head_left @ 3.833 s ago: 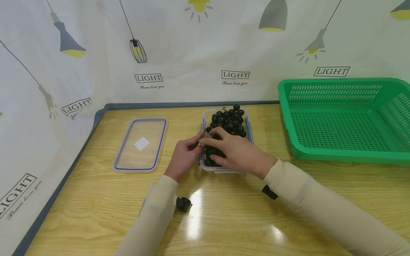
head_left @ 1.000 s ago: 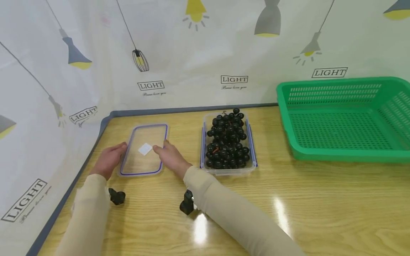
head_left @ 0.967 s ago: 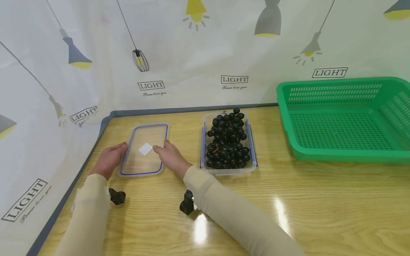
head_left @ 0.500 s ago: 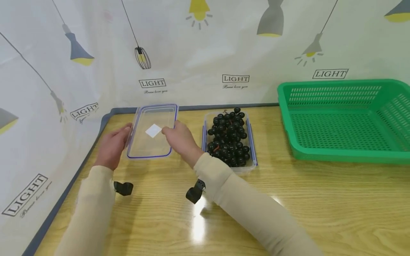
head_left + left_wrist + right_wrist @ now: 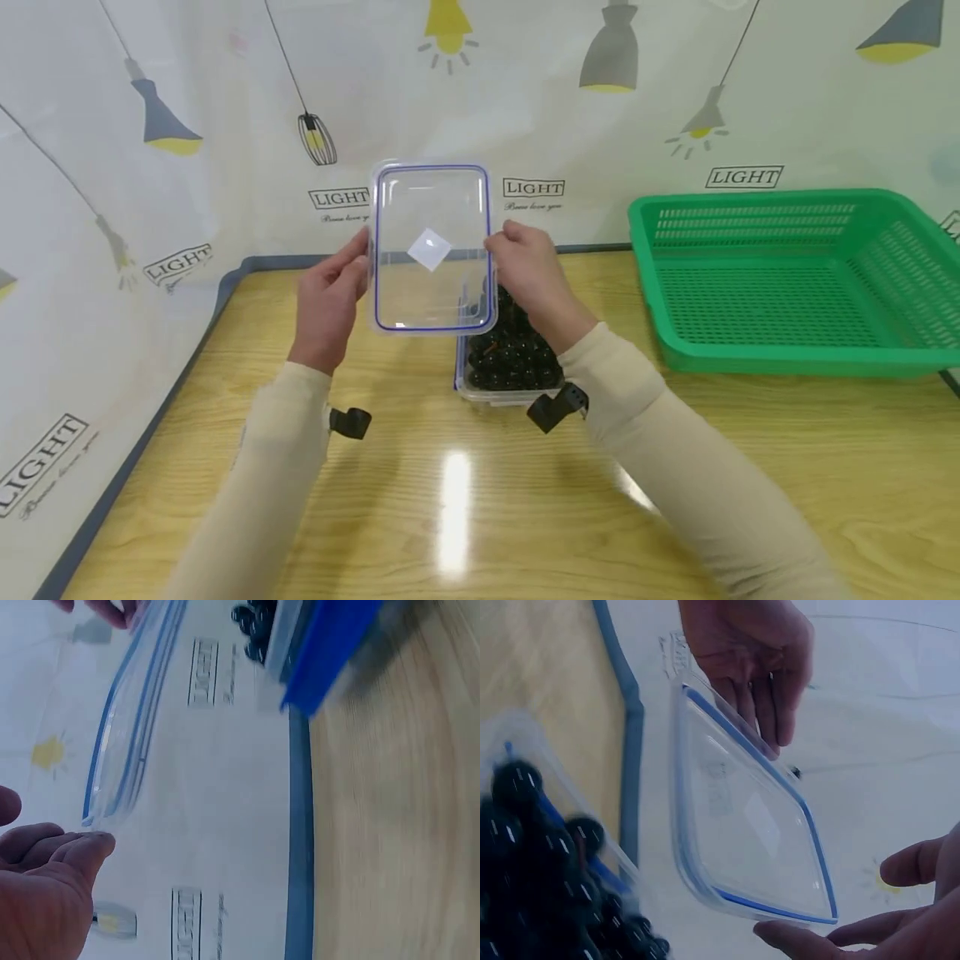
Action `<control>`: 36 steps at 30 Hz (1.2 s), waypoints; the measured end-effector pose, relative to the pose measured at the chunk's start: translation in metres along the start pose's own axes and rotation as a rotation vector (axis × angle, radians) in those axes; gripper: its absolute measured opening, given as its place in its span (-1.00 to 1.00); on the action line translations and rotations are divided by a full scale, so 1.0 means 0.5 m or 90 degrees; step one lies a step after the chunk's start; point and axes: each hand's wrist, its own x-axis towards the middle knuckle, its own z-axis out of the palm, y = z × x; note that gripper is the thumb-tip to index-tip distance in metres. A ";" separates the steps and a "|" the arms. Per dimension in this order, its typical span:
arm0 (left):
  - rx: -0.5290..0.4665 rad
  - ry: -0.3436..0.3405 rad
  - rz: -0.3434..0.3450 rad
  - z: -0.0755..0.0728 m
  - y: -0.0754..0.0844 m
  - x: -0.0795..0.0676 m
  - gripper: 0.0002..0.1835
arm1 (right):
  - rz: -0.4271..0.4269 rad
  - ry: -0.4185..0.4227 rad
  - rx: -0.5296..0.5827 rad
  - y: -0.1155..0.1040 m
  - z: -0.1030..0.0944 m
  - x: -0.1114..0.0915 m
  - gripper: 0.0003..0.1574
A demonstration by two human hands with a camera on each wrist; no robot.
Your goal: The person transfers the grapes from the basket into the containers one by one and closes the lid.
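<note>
Both hands' fingers are pinching the clear lid [image 5: 431, 248] by its side edges, holding it above the grape-filled container [image 5: 510, 358]; sealing looks left to do.

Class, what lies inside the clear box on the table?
The clear box holds dark grapes. The lid, held up by both hands, and the right hand cover its far part.

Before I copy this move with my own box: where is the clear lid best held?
By its two long edges, one hand from each side. The lid is flat, thin and rectangular, held upright above the grape box; the left hand and right hand hold opposite long edges, leaving the short ends free.
</note>
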 end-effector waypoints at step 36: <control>-0.261 -0.166 0.191 0.172 0.009 -0.023 -0.45 | -0.269 0.144 0.302 0.034 -0.146 -0.045 -0.48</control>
